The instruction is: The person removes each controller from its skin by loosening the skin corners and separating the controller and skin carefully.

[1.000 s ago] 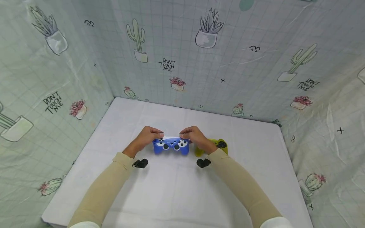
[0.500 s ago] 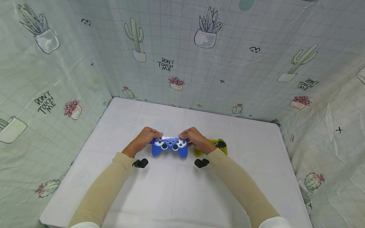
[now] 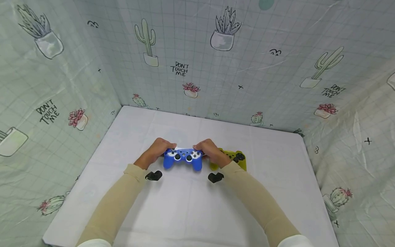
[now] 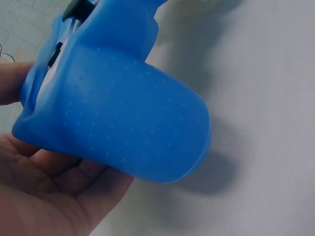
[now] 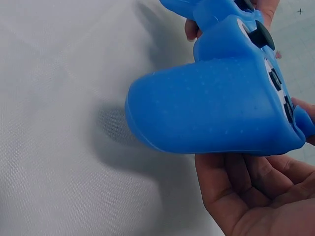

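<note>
Both hands hold a blue and white game controller [image 3: 183,159] just over the white table, its sticks and buttons facing the head camera. My left hand [image 3: 156,150] grips its upper left corner, thumb on top and fingers beneath. On the opposite corner, my right hand [image 3: 211,151] pinches in the same way. Up close in the left wrist view, the controller's blue cover [image 4: 133,113] looks soft, with small raised dots on the handle. The right wrist view shows the cover's edge [image 5: 303,122] folded outward near the thumb. A yellow game controller [image 3: 241,158] lies partly hidden behind the right wrist.
The white-covered table [image 3: 185,212] spreads around the hands. Behind and beside it hang curtains [image 3: 197,41] printed with cactuses. Black wrist-worn pieces [image 3: 153,175] jut inward from both sleeves.
The blue controller has shifted slightly left and tilted so its handles sit a little lower in view. Both hands keep their hold; the right forearm has moved slightly left.
</note>
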A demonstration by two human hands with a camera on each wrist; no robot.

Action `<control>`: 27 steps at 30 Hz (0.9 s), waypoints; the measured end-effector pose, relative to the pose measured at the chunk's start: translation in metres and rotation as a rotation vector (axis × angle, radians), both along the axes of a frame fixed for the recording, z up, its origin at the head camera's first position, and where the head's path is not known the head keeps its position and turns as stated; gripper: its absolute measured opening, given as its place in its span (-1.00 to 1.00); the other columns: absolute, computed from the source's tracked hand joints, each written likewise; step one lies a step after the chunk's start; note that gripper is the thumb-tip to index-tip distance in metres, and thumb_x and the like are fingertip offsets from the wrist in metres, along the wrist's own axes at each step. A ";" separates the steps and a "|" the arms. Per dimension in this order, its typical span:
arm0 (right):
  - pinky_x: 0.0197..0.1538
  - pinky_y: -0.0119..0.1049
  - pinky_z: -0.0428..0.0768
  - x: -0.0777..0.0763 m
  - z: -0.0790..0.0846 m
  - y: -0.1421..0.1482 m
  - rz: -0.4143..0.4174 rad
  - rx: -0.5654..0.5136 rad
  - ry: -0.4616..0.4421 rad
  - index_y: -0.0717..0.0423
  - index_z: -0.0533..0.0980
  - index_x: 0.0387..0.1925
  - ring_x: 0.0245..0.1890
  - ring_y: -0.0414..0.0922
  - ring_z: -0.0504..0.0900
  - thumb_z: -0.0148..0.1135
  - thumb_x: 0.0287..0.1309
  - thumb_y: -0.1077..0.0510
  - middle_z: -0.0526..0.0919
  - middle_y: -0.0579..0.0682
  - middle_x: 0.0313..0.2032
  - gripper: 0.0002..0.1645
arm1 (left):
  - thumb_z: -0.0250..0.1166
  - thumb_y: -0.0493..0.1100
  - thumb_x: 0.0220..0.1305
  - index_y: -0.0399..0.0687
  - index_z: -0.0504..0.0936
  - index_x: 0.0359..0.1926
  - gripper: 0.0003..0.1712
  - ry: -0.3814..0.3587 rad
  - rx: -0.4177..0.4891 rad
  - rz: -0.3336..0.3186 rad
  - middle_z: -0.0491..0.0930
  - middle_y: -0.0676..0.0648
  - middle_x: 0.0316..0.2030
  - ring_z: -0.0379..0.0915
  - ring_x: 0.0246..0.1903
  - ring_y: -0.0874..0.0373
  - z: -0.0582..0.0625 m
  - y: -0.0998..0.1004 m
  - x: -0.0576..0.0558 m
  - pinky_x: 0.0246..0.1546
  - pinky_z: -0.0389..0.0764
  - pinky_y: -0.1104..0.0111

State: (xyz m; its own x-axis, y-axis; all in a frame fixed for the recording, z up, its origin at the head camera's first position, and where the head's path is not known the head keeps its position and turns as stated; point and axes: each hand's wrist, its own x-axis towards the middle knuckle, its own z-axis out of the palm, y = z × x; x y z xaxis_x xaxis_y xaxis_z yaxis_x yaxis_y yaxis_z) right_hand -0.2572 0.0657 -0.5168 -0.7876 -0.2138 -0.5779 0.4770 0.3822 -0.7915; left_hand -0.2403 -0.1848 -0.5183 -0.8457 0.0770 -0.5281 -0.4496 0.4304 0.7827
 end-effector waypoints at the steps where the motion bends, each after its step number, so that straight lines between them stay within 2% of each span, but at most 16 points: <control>1: -0.23 -0.34 0.64 0.001 -0.001 -0.001 -0.009 0.002 -0.001 0.26 0.69 0.05 -0.28 -0.12 0.63 0.28 0.38 0.06 0.73 0.01 -0.27 -0.62 | 0.29 0.05 0.42 -0.36 0.64 0.18 -0.43 -0.003 -0.007 0.004 0.65 -0.09 -0.14 0.51 -0.11 0.11 0.000 0.000 0.000 -0.13 0.50 0.36; 5: -0.20 -0.32 0.62 0.002 -0.003 -0.004 -0.026 0.017 0.012 0.26 0.69 0.04 -0.28 -0.12 0.60 0.29 0.39 0.06 0.71 0.00 -0.26 -0.62 | 0.30 0.07 0.42 -0.35 0.63 0.18 -0.42 -0.017 -0.038 0.016 0.59 -0.06 -0.19 0.47 -0.16 0.11 -0.001 0.000 -0.001 -0.21 0.45 0.37; 12: -0.15 -0.27 0.60 0.006 -0.005 -0.008 -0.046 0.035 0.011 0.29 0.66 0.03 -0.27 -0.10 0.54 0.28 0.38 0.05 0.65 -0.01 -0.29 -0.61 | 0.29 0.09 0.42 -0.36 0.59 0.21 -0.38 -0.026 -0.096 0.018 0.56 -0.09 -0.12 0.45 -0.09 0.07 -0.002 0.000 -0.001 -0.09 0.43 0.33; 17: -0.16 -0.28 0.61 0.006 -0.009 -0.011 -0.068 0.056 0.008 0.29 0.65 0.04 -0.25 -0.09 0.56 0.29 0.38 0.04 0.68 0.02 -0.26 -0.59 | 0.30 0.08 0.39 -0.34 0.69 0.07 -0.46 0.001 -0.128 0.015 0.53 -0.09 -0.22 0.43 -0.15 0.05 -0.005 -0.001 -0.001 -0.10 0.41 0.27; 20: -0.18 -0.30 0.61 0.006 -0.013 -0.012 -0.079 0.066 0.015 0.29 0.65 0.04 -0.25 -0.08 0.57 0.29 0.38 0.04 0.69 0.03 -0.25 -0.60 | 0.30 0.07 0.40 -0.35 0.70 0.09 -0.45 0.027 -0.134 0.009 0.65 -0.20 -0.06 0.52 0.01 -0.05 -0.007 0.000 -0.001 0.12 0.53 0.15; 23: -0.20 -0.32 0.60 0.005 -0.015 -0.014 -0.084 0.074 0.021 0.29 0.65 0.05 -0.24 -0.07 0.59 0.29 0.38 0.04 0.69 0.05 -0.22 -0.60 | 0.29 0.08 0.41 -0.37 0.66 0.17 -0.40 0.045 -0.137 0.006 0.63 -0.30 0.20 0.49 0.29 -0.18 -0.009 -0.001 0.001 0.40 0.45 -0.03; 27: -0.19 -0.32 0.61 0.004 -0.017 -0.015 -0.091 0.100 0.026 0.28 0.64 0.06 -0.24 -0.07 0.59 0.29 0.38 0.04 0.69 0.05 -0.21 -0.60 | 0.27 0.08 0.42 -0.35 0.68 0.16 -0.41 0.076 -0.143 -0.012 0.61 -0.32 0.27 0.43 0.38 -0.24 -0.010 -0.001 0.002 0.47 0.39 -0.08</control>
State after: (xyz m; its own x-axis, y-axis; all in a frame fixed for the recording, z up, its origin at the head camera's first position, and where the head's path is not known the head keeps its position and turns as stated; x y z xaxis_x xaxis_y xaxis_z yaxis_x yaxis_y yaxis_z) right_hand -0.2528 0.0506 -0.5334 -0.8159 -0.0832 -0.5722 0.4933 0.4162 -0.7638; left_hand -0.2383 -0.1861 -0.5283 -0.8831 0.0159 -0.4690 -0.3857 0.5445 0.7448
